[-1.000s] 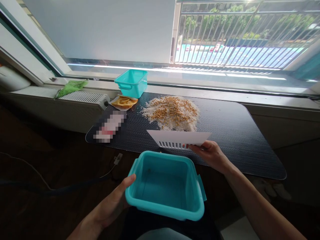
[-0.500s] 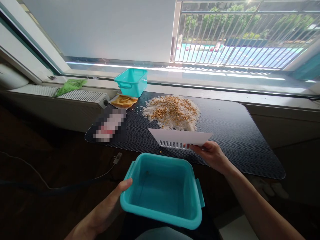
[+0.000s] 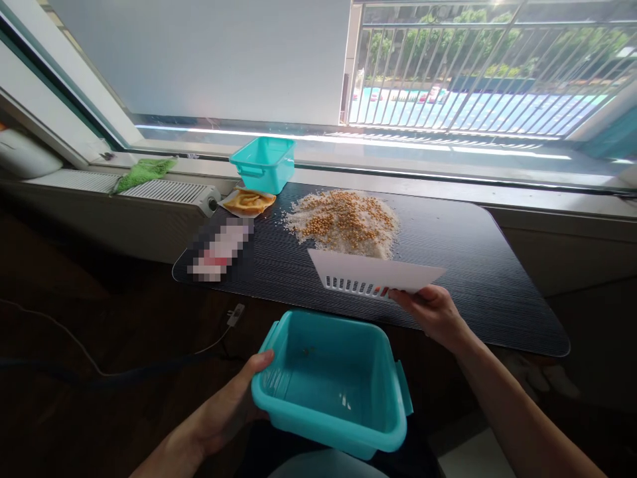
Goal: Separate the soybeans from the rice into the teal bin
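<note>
My left hand (image 3: 241,388) grips the left side of a turquoise plastic bin (image 3: 331,425), thumb on the rim. The bin is held in front of me, below the table's near edge, and a few small specks show inside it. Between the closed fingers of my right hand (image 3: 440,315) is a white slotted plastic sheet (image 3: 375,267). It is tilted above the table, with its row of slots along the lower edge. Just beyond lies a mound of yellow-brown beans and white grains (image 3: 346,219), its near edge partly hidden by the sheet.
On the dark table (image 3: 472,265), a second turquoise bin (image 3: 263,166) stands at the back left, near a folded brownish item (image 3: 249,201) and a pixelated packet (image 3: 221,252). A green cloth (image 3: 146,172) lies on the radiator (image 3: 174,192). A cable (image 3: 209,345) hangs below.
The white slotted sheet and my right hand have shifted slightly right. The held bin has moved a little right and tilted, so light now glints on its inside.
</note>
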{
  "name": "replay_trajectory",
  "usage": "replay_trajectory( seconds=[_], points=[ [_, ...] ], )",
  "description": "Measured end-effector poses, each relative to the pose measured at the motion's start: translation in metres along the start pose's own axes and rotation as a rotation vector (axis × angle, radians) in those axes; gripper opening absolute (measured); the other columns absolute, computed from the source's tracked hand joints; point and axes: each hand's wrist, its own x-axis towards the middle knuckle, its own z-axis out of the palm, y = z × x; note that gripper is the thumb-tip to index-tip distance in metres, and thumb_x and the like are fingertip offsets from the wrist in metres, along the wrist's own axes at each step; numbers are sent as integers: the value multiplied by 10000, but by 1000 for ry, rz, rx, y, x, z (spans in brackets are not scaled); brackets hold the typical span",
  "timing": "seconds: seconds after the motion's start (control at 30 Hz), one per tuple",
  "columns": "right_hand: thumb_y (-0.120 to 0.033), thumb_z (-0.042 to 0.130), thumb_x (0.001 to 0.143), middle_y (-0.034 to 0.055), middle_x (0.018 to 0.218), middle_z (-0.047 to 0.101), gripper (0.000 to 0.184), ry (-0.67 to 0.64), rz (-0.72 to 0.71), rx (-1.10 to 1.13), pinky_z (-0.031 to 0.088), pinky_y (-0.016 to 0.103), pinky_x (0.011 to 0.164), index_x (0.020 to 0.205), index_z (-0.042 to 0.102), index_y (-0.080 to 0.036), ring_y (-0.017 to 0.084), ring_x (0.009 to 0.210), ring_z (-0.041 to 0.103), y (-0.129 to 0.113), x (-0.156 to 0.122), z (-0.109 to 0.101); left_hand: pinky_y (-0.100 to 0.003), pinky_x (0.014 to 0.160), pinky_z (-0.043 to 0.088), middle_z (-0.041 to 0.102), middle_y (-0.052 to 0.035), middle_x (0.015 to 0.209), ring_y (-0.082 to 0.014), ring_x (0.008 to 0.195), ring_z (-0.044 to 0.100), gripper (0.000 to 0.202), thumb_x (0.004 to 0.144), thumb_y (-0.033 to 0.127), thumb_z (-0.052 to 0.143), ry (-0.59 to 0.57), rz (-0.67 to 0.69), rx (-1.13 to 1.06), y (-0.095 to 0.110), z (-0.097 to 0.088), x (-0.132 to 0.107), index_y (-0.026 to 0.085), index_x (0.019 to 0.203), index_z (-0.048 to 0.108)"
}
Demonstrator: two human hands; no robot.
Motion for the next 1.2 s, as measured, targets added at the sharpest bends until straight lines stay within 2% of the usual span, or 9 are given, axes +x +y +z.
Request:
replay_trajectory(
  seconds=[0.13,0.2,0.37,0.6,0.8,1.03,1.2],
  points=[
    [-416,745,708,41,812,758,221,206,-26,-61,548,337,781,759,759,-201,223,798,694,-3,18,-9,-453,981,425,630,-144,1285,-345,1248,510,752,828,632,450,1,-2,11,1,3,-4,150,1406,433],
    [-430,750,693,46,800,753,247,250,-10,-98,541,339,758,757,756,-192,223,786,685,-3,24,-12,-449,979,428,617,-144,1303,-347,1261,496,773,815,646,461,12,0,19,3,6,-5,156,1411,425],
    [-486,759,655,43,749,739,313,231,13,-98,527,326,698,729,748,-182,211,736,666,2,28,-10,-443,976,432,599,-153,1325,-357,1279,473,822,791,665,480,29,-9,39,6,9,-6,144,1423,405],
    [-494,762,652,34,764,743,312,163,23,-25,533,343,748,735,747,-193,210,744,672,5,25,-4,-445,969,438,594,-141,1334,-348,1269,486,781,826,647,440,2,-2,43,4,6,-5,163,1436,384],
    [-505,763,650,38,785,747,326,209,14,-46,532,348,764,744,743,-193,214,767,675,4,31,-2,-448,979,431,601,-154,1322,-348,1273,484,786,829,646,434,-4,3,37,3,6,-5,145,1432,385],
    [-507,764,654,40,773,743,325,141,4,1,533,343,757,733,741,-192,210,755,675,4,28,0,-456,988,426,600,-144,1326,-345,1273,487,756,835,643,432,-14,16,22,1,3,-3,166,1421,410],
    [-482,762,671,40,788,747,294,140,-2,-3,538,344,761,749,744,-199,215,765,682,1,25,0,-459,1002,417,605,-139,1323,-337,1281,483,714,861,613,412,-17,20,15,1,2,-3,172,1423,411]
  ],
)
